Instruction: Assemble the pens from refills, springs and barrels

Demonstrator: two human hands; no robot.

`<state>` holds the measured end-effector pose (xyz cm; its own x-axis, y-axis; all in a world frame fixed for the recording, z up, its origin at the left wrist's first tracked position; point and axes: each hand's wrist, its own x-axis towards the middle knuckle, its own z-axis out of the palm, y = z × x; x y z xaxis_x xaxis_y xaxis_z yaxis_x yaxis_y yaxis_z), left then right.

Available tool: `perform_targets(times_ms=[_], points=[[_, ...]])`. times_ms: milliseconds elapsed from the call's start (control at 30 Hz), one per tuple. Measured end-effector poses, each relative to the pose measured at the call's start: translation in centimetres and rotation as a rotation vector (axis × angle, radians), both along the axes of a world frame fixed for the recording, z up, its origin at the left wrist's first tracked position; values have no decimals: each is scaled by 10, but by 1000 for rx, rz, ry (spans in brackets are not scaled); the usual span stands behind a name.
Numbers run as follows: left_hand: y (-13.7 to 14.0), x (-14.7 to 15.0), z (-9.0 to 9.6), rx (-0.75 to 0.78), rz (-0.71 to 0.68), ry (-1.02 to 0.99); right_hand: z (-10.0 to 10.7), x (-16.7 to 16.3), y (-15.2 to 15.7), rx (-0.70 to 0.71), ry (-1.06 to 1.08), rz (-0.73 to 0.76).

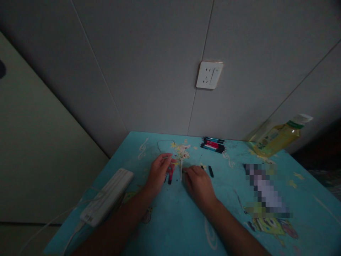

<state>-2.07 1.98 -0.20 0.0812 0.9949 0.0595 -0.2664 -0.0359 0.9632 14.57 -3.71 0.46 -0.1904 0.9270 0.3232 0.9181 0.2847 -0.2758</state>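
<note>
My left hand [157,172] is closed in a pinch around a thin stick-like pen part [167,157], partly hidden by the fingers. Just beside its fingertips lies a red and black pen piece [171,175] on the table. A slim whitish tube [181,169] stretches between the two hands. My right hand [199,183] has its fingers pressed together close to the tube's near end; whatever they hold is too small to make out. To the right of that hand rests a short black pen piece [211,171].
Several pens, black, red and blue, lie in a pile [213,145] near the wall. A bottle of yellow liquid [279,137] stands at the back right, and a pixelated oblong item [266,192] lies nearer. At left, a white power strip [106,197] trails a cable over the blue table [173,227].
</note>
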Motion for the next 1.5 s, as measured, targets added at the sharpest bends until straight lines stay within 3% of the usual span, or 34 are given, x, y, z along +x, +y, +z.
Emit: perform_targets(times_ms=[100,333,500,867,1000,1167,1367,1500], points=[[3,-4,-2,53,18,136,-3,-1,4,-25,-69,-33],[14,-19,-14,508,96,1031,-7,-8,9,-71,-193,-57],[10,-19,-14,556,40,1244,-6,-5,9,-64,-210,-51],[8,-18,-12,614,-43,1282,-2,6,3,-96,-239,-198],[9,-17,-16,594,-62,1109,-2,9,1,-81,-253,-187],[8,-14,-18,477,64,892,-3,9,4,-79,-229,-198],[5,-14,-11,436,23,813,-1,8,11,-29,-135,-218],[-1,-5,-3,321,-56,508,5,6,4,58,87,-31]])
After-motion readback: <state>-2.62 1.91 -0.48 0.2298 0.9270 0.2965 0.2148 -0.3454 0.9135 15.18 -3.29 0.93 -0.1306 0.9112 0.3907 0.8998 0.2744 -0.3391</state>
